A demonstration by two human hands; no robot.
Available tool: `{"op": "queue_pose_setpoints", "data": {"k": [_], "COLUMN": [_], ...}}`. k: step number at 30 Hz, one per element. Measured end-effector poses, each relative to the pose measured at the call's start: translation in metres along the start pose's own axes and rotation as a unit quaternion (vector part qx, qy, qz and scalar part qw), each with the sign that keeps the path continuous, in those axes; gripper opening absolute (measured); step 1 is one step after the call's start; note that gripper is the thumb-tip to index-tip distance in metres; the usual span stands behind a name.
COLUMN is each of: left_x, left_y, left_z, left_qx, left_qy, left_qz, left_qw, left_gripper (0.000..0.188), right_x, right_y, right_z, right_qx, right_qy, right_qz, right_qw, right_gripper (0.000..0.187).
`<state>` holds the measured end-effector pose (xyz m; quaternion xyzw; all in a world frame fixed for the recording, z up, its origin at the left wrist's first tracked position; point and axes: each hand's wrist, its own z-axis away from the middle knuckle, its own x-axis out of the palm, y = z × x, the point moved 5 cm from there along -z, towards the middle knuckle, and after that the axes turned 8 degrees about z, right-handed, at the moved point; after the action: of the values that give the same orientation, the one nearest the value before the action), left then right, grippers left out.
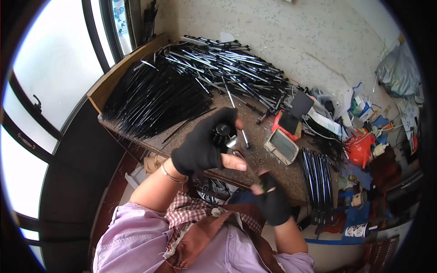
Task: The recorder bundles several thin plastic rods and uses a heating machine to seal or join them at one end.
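Fingers and thumb of the left hand [200,141], in a black glove with bare tips, close around a black round-ended part [222,129] with bright metal beside it, raised over the table's near edge. Lower and to the right, the right hand [273,200], gloved alike, is curled on a slim piece [252,172] that slants up toward the left thumb. To work the two together well, I would judge that the left grip should be firm and square, the thumb well out of the slim piece's line, and the right hand's push short and measured.

On the table [289,179], a silver rod [246,139] lies just beyond the left hand. A grey-topped box [282,146] sits right of it; farther out, black rods [154,100] fill the far left corner, bright rods [227,63] heap along the far edge, and a row of dark rods [316,182] lies at the near right corner.

Blur spoils the right fingertips, so I cannot tell whether the slim piece is a tool. The left palm hides most of the black part, and whether the two pieces touch is unclear.
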<state>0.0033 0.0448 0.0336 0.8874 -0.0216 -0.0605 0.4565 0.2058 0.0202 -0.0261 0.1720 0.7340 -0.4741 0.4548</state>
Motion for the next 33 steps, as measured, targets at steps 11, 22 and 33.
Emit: {"op": "queue_pose_setpoints", "data": {"k": [11, 22, 33], "left_x": [0.011, 0.024, 0.032], "left_y": [0.009, 0.015, 0.013], "left_z": [0.004, 0.011, 0.008], "left_qx": [-0.091, -0.095, -0.088], "left_qy": [0.031, 0.110, 0.111], "left_qz": [0.055, 0.113, 0.082], "left_qw": [0.994, 0.983, 0.987], "left_gripper": [0.050, 0.048, 0.049], "right_x": [0.034, 0.024, 0.020], "right_y": [-0.002, -0.008, -0.006], "right_z": [0.009, 0.007, 0.017], "right_qx": [0.002, 0.037, 0.053], "right_qy": [-0.211, 0.033, 0.023], "right_qz": [-0.325, -0.130, -0.150], "right_qw": [0.922, 0.990, 0.987], "right_gripper": [0.028, 0.020, 0.021]}}
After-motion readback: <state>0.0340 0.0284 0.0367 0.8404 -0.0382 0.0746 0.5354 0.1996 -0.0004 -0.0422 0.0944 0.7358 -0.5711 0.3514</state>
